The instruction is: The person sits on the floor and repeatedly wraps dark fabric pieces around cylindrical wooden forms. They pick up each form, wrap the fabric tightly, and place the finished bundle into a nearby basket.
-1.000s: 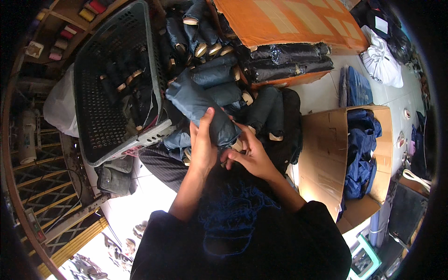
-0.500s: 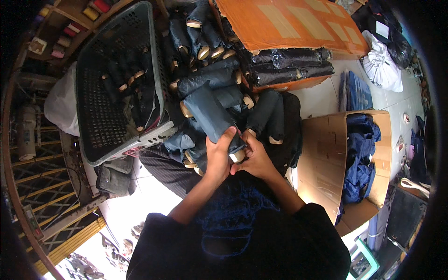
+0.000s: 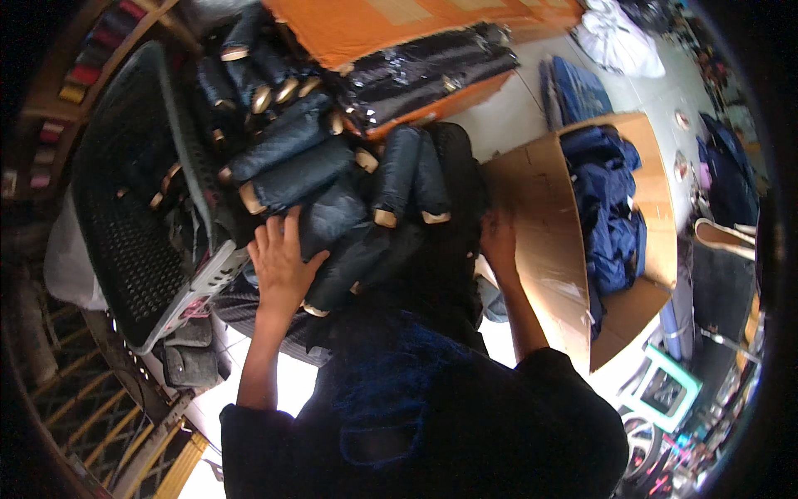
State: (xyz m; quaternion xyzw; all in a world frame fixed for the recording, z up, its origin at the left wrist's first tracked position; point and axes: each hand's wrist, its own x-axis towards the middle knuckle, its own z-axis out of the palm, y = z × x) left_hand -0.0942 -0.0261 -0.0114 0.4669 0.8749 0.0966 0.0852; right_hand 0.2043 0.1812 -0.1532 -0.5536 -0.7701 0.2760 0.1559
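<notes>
Left hand [image 3: 281, 268] grip spread flat on rolled dark cloth [image 3: 332, 218]; right hand [image 3: 499, 241] grip unclear.

The rolled jeans [image 3: 287, 179] in the middle are dark blue. The basket [image 3: 133, 249] at left is black. The box [image 3: 549, 241] at right is brown, and the clothes [image 3: 607, 208] inside it are bright blue.

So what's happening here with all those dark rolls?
A person is bent over a heap of rolled dark garments, each roll showing a tan end. The left hand lies flat and open on the rolls beside a black mesh basket. The right hand rests at the heap's other edge, against an open cardboard box that holds blue clothes.
</notes>
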